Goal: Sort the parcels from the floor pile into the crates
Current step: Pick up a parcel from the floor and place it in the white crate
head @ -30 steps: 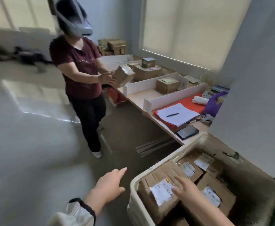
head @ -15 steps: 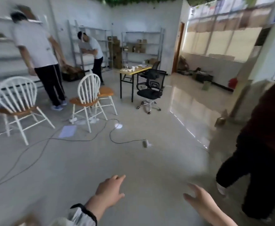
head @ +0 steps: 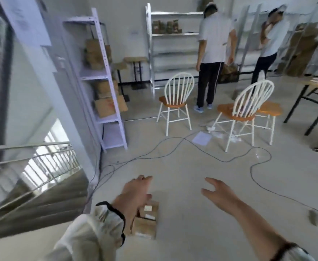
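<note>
A second ago the right hand lay on a labelled parcel inside a crate at the near right, and the left hand hung empty beside it. Since then the view has swung away across the room, and no crate shows now. That suggests one parcel has been delivered and the person has turned back for another. The left hand is stretched forward with its fingers loosely spread and holds nothing. The right hand is likewise spread wide and empty, held well apart from the left. A small cluster of brown parcels with white labels lies on the floor, near and slightly left of centre. It sits partly under the left wrist as seen from here. Whether the hand touches them cannot be told, though it looks to be above them. Black cables loop over the floor just beyond the hands, and one runs off to the right. A stair rail drops away at the near left. Further off stand a shelf unit holding boxes, two white chairs and two people facing the far shelves. The task now seems to be at the start of a fresh pick. Both hands are free to close on a parcel from the cluster, and the carry back will mean turning towards the crate again. The cables are a likely tripping risk on that turn.
</note>
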`<action>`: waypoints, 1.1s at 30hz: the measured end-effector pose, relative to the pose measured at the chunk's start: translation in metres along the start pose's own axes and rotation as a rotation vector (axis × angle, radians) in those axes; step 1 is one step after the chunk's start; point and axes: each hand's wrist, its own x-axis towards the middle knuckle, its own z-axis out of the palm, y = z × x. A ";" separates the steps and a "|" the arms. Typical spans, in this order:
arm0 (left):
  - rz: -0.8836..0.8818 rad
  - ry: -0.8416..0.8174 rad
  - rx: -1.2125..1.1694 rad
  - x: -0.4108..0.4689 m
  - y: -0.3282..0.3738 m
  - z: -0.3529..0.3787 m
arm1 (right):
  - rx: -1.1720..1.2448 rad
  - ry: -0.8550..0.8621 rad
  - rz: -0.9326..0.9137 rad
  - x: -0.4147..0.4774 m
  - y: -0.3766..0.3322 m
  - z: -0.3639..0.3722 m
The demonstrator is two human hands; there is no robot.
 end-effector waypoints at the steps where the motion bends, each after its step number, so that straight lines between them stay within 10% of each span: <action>1: -0.040 0.013 -0.014 0.000 -0.013 -0.001 | -0.021 -0.041 -0.034 0.014 -0.015 0.008; 16: -0.561 0.005 -0.239 0.051 -0.065 0.078 | -0.276 -0.546 -0.335 0.203 -0.084 0.119; 33: -0.529 -0.290 -0.122 0.257 -0.153 0.548 | -0.552 -0.725 -0.211 0.415 0.173 0.543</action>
